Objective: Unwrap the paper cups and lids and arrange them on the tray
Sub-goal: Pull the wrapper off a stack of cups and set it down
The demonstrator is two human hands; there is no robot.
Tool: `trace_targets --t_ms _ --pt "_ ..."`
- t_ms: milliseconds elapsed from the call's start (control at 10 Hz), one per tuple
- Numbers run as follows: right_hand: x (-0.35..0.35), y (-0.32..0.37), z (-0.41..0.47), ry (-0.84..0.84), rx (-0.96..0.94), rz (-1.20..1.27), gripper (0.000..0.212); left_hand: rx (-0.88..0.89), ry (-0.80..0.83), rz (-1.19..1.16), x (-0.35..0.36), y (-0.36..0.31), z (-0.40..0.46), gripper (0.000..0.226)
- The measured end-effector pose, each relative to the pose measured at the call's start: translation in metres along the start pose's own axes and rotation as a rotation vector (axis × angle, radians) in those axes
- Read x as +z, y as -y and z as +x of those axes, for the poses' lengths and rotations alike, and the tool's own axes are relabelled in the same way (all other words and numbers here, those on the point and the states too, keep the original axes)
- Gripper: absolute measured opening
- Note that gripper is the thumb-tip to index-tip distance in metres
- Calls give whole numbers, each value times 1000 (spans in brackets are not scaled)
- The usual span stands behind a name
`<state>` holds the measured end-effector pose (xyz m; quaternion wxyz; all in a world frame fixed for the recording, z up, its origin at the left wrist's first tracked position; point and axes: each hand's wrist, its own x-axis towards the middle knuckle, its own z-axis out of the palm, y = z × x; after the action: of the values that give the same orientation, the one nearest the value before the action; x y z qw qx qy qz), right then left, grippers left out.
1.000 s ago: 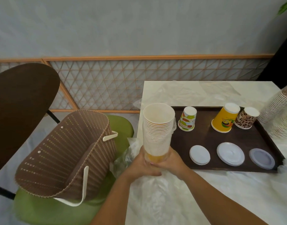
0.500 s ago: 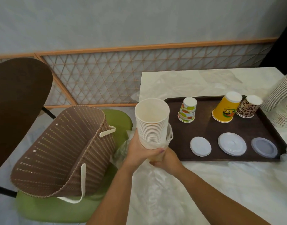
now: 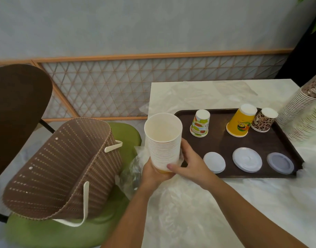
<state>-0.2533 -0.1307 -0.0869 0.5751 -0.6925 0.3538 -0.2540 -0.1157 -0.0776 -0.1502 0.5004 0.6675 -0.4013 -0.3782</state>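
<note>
Both hands gripped the stack of paper cups near its base: the left hand curled underneath, the right hand wrapped round its side. The stack stood mouth-up over the worktop edge, just left of the tray holding three inverted cups and three lids.
</note>
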Motion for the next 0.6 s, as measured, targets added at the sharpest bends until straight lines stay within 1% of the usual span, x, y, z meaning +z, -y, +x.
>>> trace_targets --t_ms 200,300,400,500,600 --pt "9 -12 9 -10 60 -91 83 4 -28 7 9 7 -6 61" --pt "16 -22 10 -31 76 -75 85 -26 -52 -63 14 8 -7 48" --pt "22 -26 11 -82 85 -32 82 -72 14 -40 13 9 -10 48" --pt "22 -19 14 -117 48 -20 80 -110 -8 -24 11 9 -10 59" --pt "15 -2 22 -155 -16 12 74 -126 -63 67 13 17 -3 55"
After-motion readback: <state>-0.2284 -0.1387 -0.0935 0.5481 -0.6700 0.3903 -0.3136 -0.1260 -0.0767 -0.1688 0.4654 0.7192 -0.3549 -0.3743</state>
